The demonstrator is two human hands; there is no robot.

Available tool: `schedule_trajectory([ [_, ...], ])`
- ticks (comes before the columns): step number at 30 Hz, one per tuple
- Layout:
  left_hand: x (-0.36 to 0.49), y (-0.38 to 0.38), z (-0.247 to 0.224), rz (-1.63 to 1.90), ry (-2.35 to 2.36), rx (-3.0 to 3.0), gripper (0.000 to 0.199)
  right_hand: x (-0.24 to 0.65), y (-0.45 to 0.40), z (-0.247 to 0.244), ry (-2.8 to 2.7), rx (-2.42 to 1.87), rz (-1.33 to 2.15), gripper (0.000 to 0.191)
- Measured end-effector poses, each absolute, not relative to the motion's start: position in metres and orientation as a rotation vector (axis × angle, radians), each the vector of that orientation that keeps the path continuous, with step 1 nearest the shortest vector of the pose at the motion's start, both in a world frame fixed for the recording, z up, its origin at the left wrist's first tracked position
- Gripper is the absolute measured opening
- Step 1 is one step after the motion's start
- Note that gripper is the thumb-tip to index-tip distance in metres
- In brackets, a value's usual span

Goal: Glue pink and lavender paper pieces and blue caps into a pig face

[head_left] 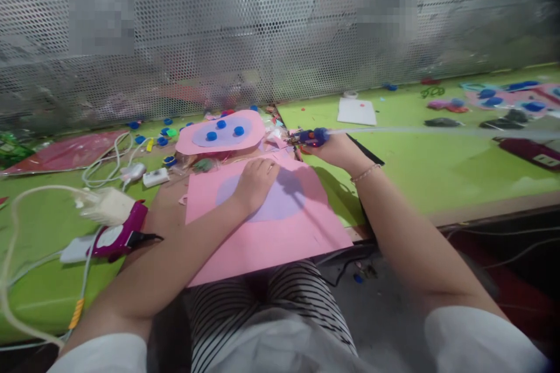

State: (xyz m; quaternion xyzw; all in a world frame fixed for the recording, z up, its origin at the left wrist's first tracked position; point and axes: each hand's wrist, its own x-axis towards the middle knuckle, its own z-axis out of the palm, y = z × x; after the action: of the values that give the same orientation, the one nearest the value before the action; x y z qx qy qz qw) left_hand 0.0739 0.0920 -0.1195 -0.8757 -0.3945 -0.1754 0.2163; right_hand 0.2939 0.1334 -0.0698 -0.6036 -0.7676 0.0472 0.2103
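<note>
A large sheet of pink paper (pixel 280 250) lies at the table edge, overhanging toward my lap, with a lavender oval (pixel 286 195) on it. Across the oval rests my left hand (pixel 257 185), its fingers laid on the paper and holding nothing. Just past the sheet's upper right corner, my right hand (pixel 339 151) is closed around a blue glue gun (pixel 315 137). A long translucent glue stick (pixel 415 129) sticks out of the gun's back to the right. Behind the sheet sits a rounded pink cutout (pixel 186 143) with a lavender oval and three blue bottle caps (pixel 238 130).
To the left are a power strip (pixel 114 239) with a plug, white cables and scattered blue caps (pixel 162 141). A white pad (pixel 356 111) lies at the back right. Decorated pink pieces (pixel 476 99) lie farther right. A perforated metal panel (pixel 271 29) stands behind.
</note>
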Motion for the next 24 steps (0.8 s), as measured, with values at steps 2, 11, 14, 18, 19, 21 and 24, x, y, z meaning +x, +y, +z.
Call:
schedule_trajectory([
  [2, 0.074, 0.092, -0.120, -0.436, -1.130, -2.483, 0.021, 0.292, 0.134, -0.072, -2.087, -1.699, 0.114, 0.031],
  [11, 0.068, 0.098, -0.136, -0.395, -0.878, -2.921, 0.029, 0.289, 0.138, -0.082, -2.119, -1.612, 0.095, 0.030],
  [14, 0.069, 0.097, -0.136, -0.336, -0.909, -2.950, 0.041, 0.288, 0.139, -0.083, -2.169, -1.588, 0.052, 0.030],
  [18, 0.071, 0.094, -0.130, -0.135, -0.936, -2.993, 0.061, 0.288, 0.141, -0.084, -2.194, -1.564, 0.062, 0.030],
  [19, 0.071, 0.094, -0.129, -0.101, -0.938, -2.998, 0.064, 0.288, 0.141, -0.085, -2.189, -1.563, 0.072, 0.030],
  [21, 0.072, 0.093, -0.126, -0.068, -0.941, -3.003, 0.068, 0.288, 0.142, -0.085, -2.188, -1.553, 0.094, 0.031],
  [24, 0.072, 0.092, -0.125, -0.061, -0.920, -3.012, 0.071, 0.288, 0.141, -0.086, -2.176, -1.551, 0.129, 0.031],
])
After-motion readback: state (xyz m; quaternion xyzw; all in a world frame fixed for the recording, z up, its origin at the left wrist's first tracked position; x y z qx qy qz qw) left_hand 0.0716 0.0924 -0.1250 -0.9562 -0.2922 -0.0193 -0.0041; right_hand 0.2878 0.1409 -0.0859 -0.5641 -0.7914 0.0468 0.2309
